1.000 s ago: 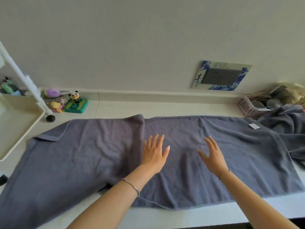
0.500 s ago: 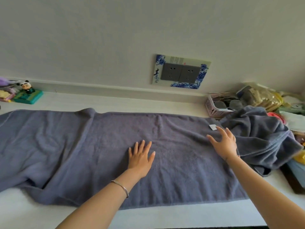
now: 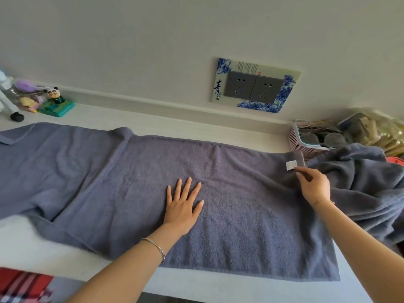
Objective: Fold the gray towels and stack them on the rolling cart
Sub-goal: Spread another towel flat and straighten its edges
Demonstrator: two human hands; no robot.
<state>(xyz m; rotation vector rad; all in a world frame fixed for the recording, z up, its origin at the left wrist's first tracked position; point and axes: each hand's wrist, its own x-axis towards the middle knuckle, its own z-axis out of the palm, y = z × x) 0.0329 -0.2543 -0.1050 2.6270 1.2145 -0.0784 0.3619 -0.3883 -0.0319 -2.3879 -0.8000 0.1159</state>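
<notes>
Now, the fingers [image 3: 188,188] of the left hand [image 3: 182,207] are straight and a little spread, and they lie flat, palm down, on the middle of the spread gray towel [image 3: 105,182]. The thumb points to the right. A thin silver bracelet [image 3: 155,248] sits on the wrist, and the bare forearm goes down to the bottom edge of the view.

At the right hand [image 3: 316,188] the fingers are curled, and the thumb and forefinger seem to pinch the far right corner of the same towel, just beside its small white label [image 3: 291,165]. The cloth makes a small dark fold under this hand. The right forearm stretches out from the lower right, above the towel's right end.

The towel lies lengthwise on the white worktop [image 3: 196,130], with its left part wrinkled and doubled over. A second gray towel [image 3: 363,184] lies crumpled in a heap at the right end, touching the first one.

Behind the heap stands a pink plastic basket [image 3: 305,142]. On the wall above is a double power socket [image 3: 254,86] in a blue and white frame. At the far left stands a panda figurine [image 3: 54,95] on a green base, near a black caster [image 3: 16,116].
</notes>
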